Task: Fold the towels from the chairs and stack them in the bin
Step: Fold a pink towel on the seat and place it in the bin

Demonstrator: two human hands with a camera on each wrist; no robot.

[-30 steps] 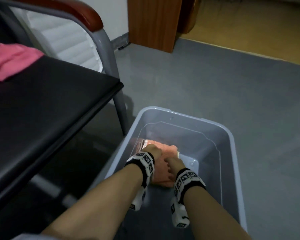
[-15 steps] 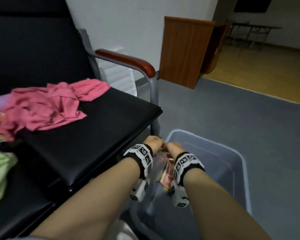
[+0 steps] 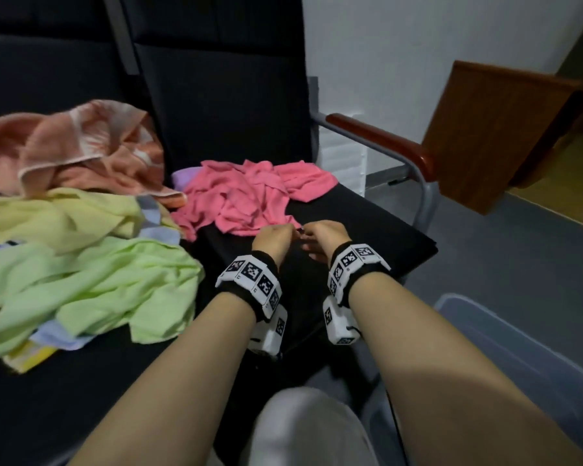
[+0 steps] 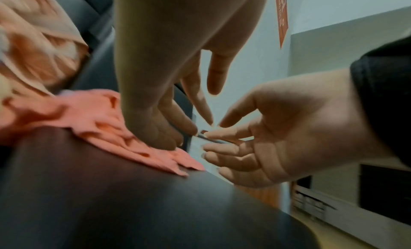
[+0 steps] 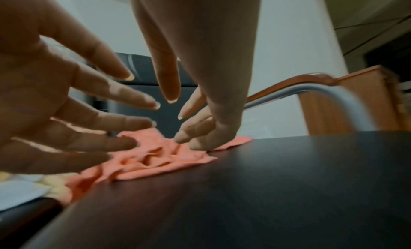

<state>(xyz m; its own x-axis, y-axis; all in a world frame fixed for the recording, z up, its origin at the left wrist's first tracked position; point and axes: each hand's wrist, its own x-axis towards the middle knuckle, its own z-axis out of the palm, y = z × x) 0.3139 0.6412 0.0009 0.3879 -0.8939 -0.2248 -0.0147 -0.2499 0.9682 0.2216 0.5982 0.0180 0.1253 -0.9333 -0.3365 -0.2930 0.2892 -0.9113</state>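
Head view: I see my left hand (image 3: 272, 239) and right hand (image 3: 322, 237) side by side, fingers loose and apart, gripping nothing, at the pink towel's (image 3: 249, 193) near edge on the seat (image 3: 367, 230). Bare seat lies in front; the bin (image 3: 505, 334) stands lower right.

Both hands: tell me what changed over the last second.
The left hand and right hand let go of the folded towel in the bin, rose out and moved left to the pink towel on the chair; fingers reach its near edge, nothing gripped yet. The towel piles stayed put.
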